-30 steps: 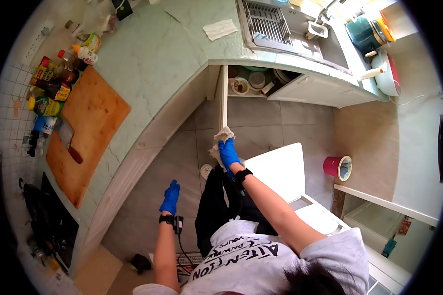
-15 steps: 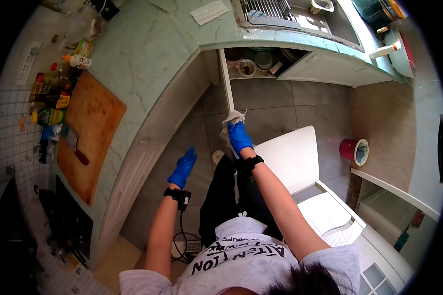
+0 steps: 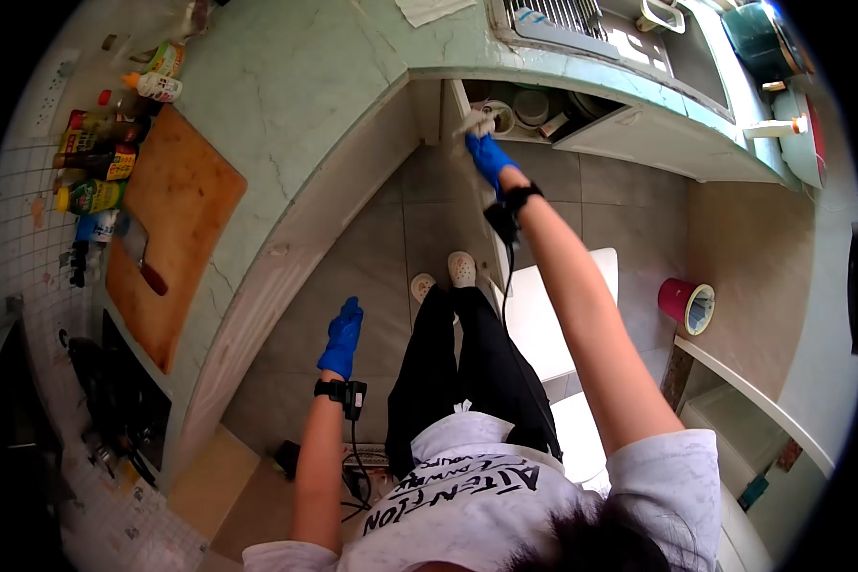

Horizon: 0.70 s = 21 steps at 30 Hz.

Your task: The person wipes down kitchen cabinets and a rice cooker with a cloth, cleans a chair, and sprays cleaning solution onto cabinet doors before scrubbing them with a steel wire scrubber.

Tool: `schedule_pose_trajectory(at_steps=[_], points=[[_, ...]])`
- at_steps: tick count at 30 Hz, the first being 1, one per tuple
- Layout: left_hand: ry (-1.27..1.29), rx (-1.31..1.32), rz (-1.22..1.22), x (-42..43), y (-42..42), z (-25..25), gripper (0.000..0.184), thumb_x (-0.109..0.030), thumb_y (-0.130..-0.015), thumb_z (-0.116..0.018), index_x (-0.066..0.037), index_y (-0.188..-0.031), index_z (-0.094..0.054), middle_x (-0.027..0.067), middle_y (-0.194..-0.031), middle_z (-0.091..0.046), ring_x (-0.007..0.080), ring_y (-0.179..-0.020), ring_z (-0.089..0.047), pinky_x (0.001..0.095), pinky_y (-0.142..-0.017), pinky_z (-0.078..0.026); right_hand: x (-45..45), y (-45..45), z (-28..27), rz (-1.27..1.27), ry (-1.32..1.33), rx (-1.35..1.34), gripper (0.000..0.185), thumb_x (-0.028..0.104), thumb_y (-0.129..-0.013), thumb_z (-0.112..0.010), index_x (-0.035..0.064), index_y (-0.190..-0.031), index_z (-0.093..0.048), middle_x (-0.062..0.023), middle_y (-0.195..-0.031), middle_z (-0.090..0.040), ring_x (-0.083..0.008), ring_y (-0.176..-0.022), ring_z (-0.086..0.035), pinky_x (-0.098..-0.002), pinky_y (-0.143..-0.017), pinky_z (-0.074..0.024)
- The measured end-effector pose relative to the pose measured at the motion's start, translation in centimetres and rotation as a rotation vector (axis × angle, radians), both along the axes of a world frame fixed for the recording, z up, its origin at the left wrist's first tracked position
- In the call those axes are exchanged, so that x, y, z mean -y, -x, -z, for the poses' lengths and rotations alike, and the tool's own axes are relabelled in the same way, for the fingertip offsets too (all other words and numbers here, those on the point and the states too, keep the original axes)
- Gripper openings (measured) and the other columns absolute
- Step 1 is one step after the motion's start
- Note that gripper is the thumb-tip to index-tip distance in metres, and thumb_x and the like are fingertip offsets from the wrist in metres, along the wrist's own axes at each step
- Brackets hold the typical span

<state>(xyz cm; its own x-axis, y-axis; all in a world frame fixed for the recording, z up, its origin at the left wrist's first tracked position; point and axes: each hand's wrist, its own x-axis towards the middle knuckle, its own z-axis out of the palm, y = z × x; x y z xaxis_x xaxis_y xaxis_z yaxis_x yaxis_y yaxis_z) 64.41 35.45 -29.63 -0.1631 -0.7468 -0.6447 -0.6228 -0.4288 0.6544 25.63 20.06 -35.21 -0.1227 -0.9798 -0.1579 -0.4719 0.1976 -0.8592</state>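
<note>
My right hand (image 3: 489, 160), in a blue glove, grips a crumpled pale cloth (image 3: 475, 124) against the upper part of an open white cabinet door (image 3: 459, 101). Just beyond the cloth is the cabinet opening, where bowls (image 3: 498, 116) and a jar-like container (image 3: 531, 108) stand. My left hand (image 3: 342, 339), gloved in blue too, hangs over the grey floor with its fingers stretched out and nothing in it. The cloth partly hides the door's edge.
A green marble counter (image 3: 305, 105) curves round, carrying a cutting board (image 3: 176, 229) with a knife (image 3: 145, 262) and several bottles (image 3: 95, 195). At right stand a white chair (image 3: 553, 324) and a red bin (image 3: 684, 305). A sink (image 3: 672, 57) is at the back.
My right hand and the cloth have moved forward along the door towards the cabinet opening. The door has swung to a different angle. My left hand has drawn slightly back.
</note>
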Motion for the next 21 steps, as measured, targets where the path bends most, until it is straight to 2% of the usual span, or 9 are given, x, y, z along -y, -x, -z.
schedule_pose_trajectory(at_steps=[1,4,6,7,8,12,13,15,21], points=[[0.002,-0.036,-0.018,0.3,0.0,0.7,0.041,-0.024,-0.085,-0.035,-0.003,-0.120,-0.037,0.0126,-0.122,-0.039,0.0235,-0.111,-0.039,0.0281,-0.093,-0.028,-0.5,0.2,1.1,-0.037,0.139,-0.031,0.051,0.035,-0.087,-0.027,-0.0009,-0.123,-0.023,-0.0176,-0.125,-0.030,-0.0279,-0.118,-0.027,-0.0294,-0.095,-0.0236],[0.035,0.023,0.008,1.8,1.1,1.4,0.039,-0.024,-0.085,-0.036,-0.004,-0.118,-0.039,0.0129,-0.120,-0.041,0.0223,-0.109,-0.040,0.0260,-0.091,-0.029,-7.6,-2.6,-7.0,0.029,-0.183,0.355,0.052,0.035,-0.087,-0.030,-0.0014,-0.123,-0.022,-0.0231,-0.123,-0.030,-0.0311,-0.117,-0.028,-0.0317,-0.092,-0.0266],[0.036,-0.035,-0.030,3.1,2.6,1.0,0.039,-0.024,-0.085,-0.036,-0.004,-0.117,-0.041,0.0132,-0.119,-0.042,0.0222,-0.108,-0.041,0.0258,-0.090,-0.030,-12.3,-4.2,-3.4,0.021,0.050,-0.048,0.052,0.034,-0.086,-0.030,0.0015,-0.125,-0.019,-0.0245,-0.120,-0.034,-0.0353,-0.111,-0.034,-0.0356,-0.090,-0.0302],[0.043,-0.092,-0.063,3.9,3.7,0.8,0.038,-0.024,-0.084,-0.037,-0.005,-0.117,-0.042,0.0135,-0.118,-0.044,0.0221,-0.107,-0.042,0.0255,-0.089,-0.031,-13.2,-5.3,-4.6,0.210,-0.309,-0.013,0.054,0.037,-0.085,-0.031,0.0037,-0.126,-0.019,-0.0229,-0.122,-0.032,-0.0349,-0.112,-0.033,-0.0361,-0.091,-0.0295],[0.049,-0.090,-0.059,4.6,4.8,0.5,0.038,-0.024,-0.084,-0.037,-0.005,-0.117,-0.042,0.0135,-0.118,-0.044,0.0221,-0.107,-0.042,0.0255,-0.089,-0.031,-13.3,-5.5,-4.3,0.239,-0.191,-0.079,0.053,0.039,-0.084,-0.031,0.0043,-0.123,-0.024,-0.0225,-0.118,-0.037,-0.0372,-0.105,-0.038,-0.0382,-0.086,-0.0339],[0.091,-0.079,0.116,6.0,8.4,-1.4,0.037,-0.024,-0.084,-0.037,-0.005,-0.115,-0.043,0.0141,-0.114,-0.047,0.0226,-0.104,-0.045,0.0271,-0.087,-0.034,-7.9,-3.1,-7.4,0.178,-0.247,-0.108,0.037,0.038,-0.084,-0.031,0.0078,-0.100,-0.045,-0.0226,-0.091,-0.053,-0.0407,-0.084,-0.048,-0.0430,-0.071,-0.0403],[0.067,-0.143,0.089,6.1,9.1,-1.6,0.036,-0.024,-0.084,-0.037,-0.006,-0.115,-0.044,0.0140,-0.113,-0.048,0.0231,-0.103,-0.046,0.0280,-0.087,-0.035,-5.9,-2.5,-10.3,0.186,-0.338,-0.011,0.038,0.038,-0.083,-0.031,0.0061,-0.100,-0.044,-0.0226,-0.091,-0.053,-0.0406,-0.084,-0.049,-0.0431,-0.071,-0.0401],[0.089,-0.153,0.100,5.8,9.9,-1.7,0.035,-0.023,-0.084,-0.038,-0.006,-0.114,-0.044,0.0140,-0.112,-0.048,0.0235,-0.102,-0.046,0.0282,-0.087,-0.035,-2.2,-1.2,-7.8,0.180,-0.264,-0.250,0.040,0.039,-0.083,-0.031,0.0052,-0.101,-0.043,-0.0214,-0.092,-0.054,-0.0395,-0.084,-0.050,-0.0438,-0.071,-0.0399],[0.119,-0.129,0.192,4.7,10.6,-1.6,0.034,-0.020,-0.084,-0.038,-0.005,-0.113,-0.045,0.0138,-0.111,-0.049,0.0241,-0.103,-0.046,0.0288,-0.087,-0.035,0.9,0.0,-8.2,0.243,-0.224,-0.238,0.043,0.039,-0.082,-0.034,0.0040,-0.105,-0.043,-0.0240,-0.097,-0.051,-0.0400,-0.091,-0.046,-0.0437,-0.073,-0.0388]])
